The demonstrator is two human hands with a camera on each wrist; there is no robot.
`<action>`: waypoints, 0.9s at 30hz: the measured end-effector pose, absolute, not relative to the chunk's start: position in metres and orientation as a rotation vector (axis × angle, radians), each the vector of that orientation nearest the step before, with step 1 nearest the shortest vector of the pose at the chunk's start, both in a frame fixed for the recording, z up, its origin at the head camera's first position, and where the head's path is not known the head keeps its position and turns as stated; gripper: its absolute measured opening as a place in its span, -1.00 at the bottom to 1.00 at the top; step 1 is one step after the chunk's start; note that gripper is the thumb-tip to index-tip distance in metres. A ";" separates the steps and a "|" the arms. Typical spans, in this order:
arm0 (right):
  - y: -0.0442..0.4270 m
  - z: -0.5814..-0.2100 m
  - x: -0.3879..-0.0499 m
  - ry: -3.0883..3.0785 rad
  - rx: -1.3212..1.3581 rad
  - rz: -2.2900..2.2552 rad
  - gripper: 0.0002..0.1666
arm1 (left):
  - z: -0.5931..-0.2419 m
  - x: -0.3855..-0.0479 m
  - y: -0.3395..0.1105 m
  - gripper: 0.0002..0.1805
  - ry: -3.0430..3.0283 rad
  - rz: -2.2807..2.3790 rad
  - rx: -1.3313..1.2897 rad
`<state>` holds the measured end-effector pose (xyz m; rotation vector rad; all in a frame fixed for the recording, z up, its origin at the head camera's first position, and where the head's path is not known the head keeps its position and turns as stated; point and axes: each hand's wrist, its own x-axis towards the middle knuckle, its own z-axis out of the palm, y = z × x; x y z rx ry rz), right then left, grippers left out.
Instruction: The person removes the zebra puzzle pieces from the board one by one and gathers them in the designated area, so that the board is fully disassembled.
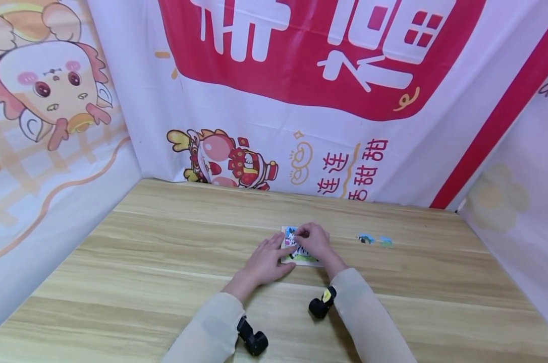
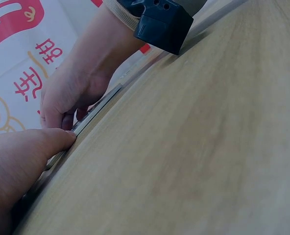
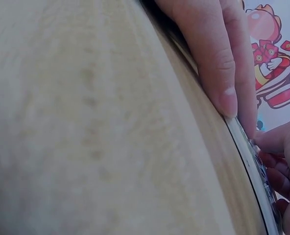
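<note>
On the wooden table lies a small jigsaw puzzle board (image 1: 304, 258) with a zebra picture, blue at the top and green at the bottom. My left hand (image 1: 268, 260) rests over its left side, fingers extended; its thumb (image 3: 228, 100) touches the board's near edge. Bent over the picture, my right hand (image 1: 317, 242) has thumb and fingertips pinched together on a puzzle piece, which the fingers mostly hide. The left wrist view shows the board edge-on, with the right hand (image 2: 76, 93) beyond the left thumb (image 2: 59, 140).
To the right of the board lie two loose puzzle pieces, a dark and blue one (image 1: 365, 239) and a green and blue one (image 1: 385, 242). A printed cloth (image 1: 265, 116) hangs behind the table (image 1: 165, 262). Each wrist carries a black camera (image 1: 255, 342).
</note>
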<state>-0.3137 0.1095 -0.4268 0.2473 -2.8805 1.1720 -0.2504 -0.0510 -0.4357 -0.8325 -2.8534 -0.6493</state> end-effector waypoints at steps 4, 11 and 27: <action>0.108 -0.425 -0.312 -2.850 0.212 1.264 -0.94 | -0.435 -0.250 -0.051 -0.47 -2.845 -0.654 -0.837; 0.107 -0.426 -0.310 -2.790 0.249 1.283 -0.86 | -0.434 -0.249 -0.050 -0.47 -2.850 -0.662 -0.832; 0.110 -0.426 -0.312 -2.852 0.323 1.228 -0.70 | -0.438 -0.250 -0.050 -0.47 -2.842 -0.652 -0.832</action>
